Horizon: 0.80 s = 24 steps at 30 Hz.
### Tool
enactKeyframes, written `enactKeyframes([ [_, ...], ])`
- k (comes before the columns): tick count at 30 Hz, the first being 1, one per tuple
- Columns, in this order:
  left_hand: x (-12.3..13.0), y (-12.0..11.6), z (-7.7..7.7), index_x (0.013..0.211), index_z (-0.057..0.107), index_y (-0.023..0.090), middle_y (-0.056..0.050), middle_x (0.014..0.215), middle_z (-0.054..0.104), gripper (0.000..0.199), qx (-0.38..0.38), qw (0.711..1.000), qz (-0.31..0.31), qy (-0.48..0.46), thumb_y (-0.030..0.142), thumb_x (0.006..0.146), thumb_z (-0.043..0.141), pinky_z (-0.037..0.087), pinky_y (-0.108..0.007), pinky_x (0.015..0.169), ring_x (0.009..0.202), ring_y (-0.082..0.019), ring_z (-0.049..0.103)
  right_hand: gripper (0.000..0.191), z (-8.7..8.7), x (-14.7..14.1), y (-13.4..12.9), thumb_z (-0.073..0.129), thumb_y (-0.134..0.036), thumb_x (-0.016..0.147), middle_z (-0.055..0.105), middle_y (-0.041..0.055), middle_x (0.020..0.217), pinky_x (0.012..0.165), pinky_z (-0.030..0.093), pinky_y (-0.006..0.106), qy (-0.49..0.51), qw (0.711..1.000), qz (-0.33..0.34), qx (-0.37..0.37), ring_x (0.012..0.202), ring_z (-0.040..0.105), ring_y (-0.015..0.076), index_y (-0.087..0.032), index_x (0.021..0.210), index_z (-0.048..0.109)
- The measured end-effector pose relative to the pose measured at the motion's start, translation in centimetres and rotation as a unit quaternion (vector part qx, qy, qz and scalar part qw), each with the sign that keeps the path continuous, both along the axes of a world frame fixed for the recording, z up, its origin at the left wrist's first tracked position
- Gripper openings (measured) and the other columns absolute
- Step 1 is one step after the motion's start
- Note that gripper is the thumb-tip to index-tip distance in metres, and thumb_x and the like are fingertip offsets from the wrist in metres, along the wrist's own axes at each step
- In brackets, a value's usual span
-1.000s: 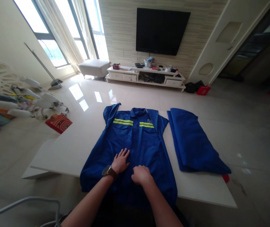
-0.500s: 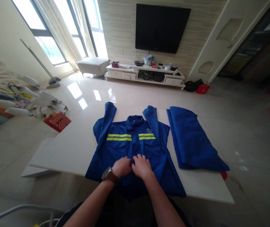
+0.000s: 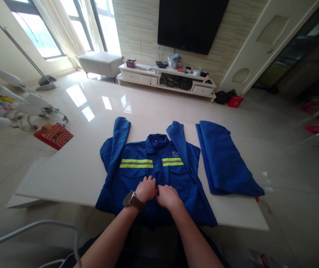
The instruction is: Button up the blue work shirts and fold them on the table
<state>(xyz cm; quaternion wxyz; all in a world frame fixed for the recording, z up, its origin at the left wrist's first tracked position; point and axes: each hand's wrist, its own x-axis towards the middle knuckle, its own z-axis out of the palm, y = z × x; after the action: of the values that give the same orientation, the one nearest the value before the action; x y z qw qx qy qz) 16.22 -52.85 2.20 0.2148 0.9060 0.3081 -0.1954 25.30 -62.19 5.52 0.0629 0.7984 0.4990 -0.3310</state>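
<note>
A blue work jacket (image 3: 131, 183) with yellow-and-grey reflective strips lies front up on a white table (image 3: 59, 175). Its sleeves are folded up along both sides, cuffs past the collar, and its hem hangs over the near edge. My left hand (image 3: 146, 189), with a watch on the wrist, is closed at the jacket's front placket. Close beside it, my right hand (image 3: 169, 196) has its fingers curled on the same placket. Both hands pinch the cloth at the middle; their fingertips are partly hidden. Right of the jacket lies a folded blue garment (image 3: 226, 160).
A white tubular rail (image 3: 36, 224) stands low at the left, near my arm. Beyond the table are a red patterned box (image 3: 54, 136), a white TV cabinet (image 3: 139, 77), a grey bench (image 3: 100, 61) and a red bag (image 3: 234, 101) on the glossy floor.
The head view has tilted down a little. My left hand has shifted slightly up the placket, and the fingers of my right hand have curled in more. The jacket lies much as before.
</note>
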Motion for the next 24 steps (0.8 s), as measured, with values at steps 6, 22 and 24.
enactKeyframes([
  [6,-0.4,0.1,0.6,0.117,0.067,0.010,-0.020,0.130,0.062,0.031,0.013,1.000,-0.026,-0.005,0.018,0.095,0.047,0.054,-0.043,0.099,0.114,-0.031,0.066,0.035,0.1,-1.8,0.4,0.056,-0.025,0.093,0.073,0.0207,0.120,0.095,0.055,0.041,-0.001,1.000,0.000,0.002,0.114,0.070,0.0345,-0.012,0.122,0.072],
  [22,-0.2,-2.1,1.0,0.127,0.063,0.007,-0.026,0.149,0.052,0.043,0.079,0.996,-0.033,0.016,0.003,0.097,0.033,0.059,-0.042,0.088,0.113,-0.032,0.069,0.033,-0.3,-3.8,-0.1,0.056,-0.018,0.094,0.074,0.0219,0.115,0.095,0.053,0.044,-0.035,0.999,0.016,0.002,0.113,0.070,0.0348,-0.014,0.123,0.072],
  [24,-0.1,-2.4,1.1,0.128,0.063,0.008,-0.026,0.149,0.052,0.043,0.090,0.995,-0.033,0.020,0.003,0.097,0.034,0.059,-0.041,0.086,0.114,-0.033,0.068,0.035,-0.5,-3.9,-0.1,0.055,-0.018,0.094,0.074,0.0219,0.116,0.095,0.052,0.045,-0.036,0.999,0.017,0.005,0.114,0.069,0.0353,-0.014,0.125,0.071],
])
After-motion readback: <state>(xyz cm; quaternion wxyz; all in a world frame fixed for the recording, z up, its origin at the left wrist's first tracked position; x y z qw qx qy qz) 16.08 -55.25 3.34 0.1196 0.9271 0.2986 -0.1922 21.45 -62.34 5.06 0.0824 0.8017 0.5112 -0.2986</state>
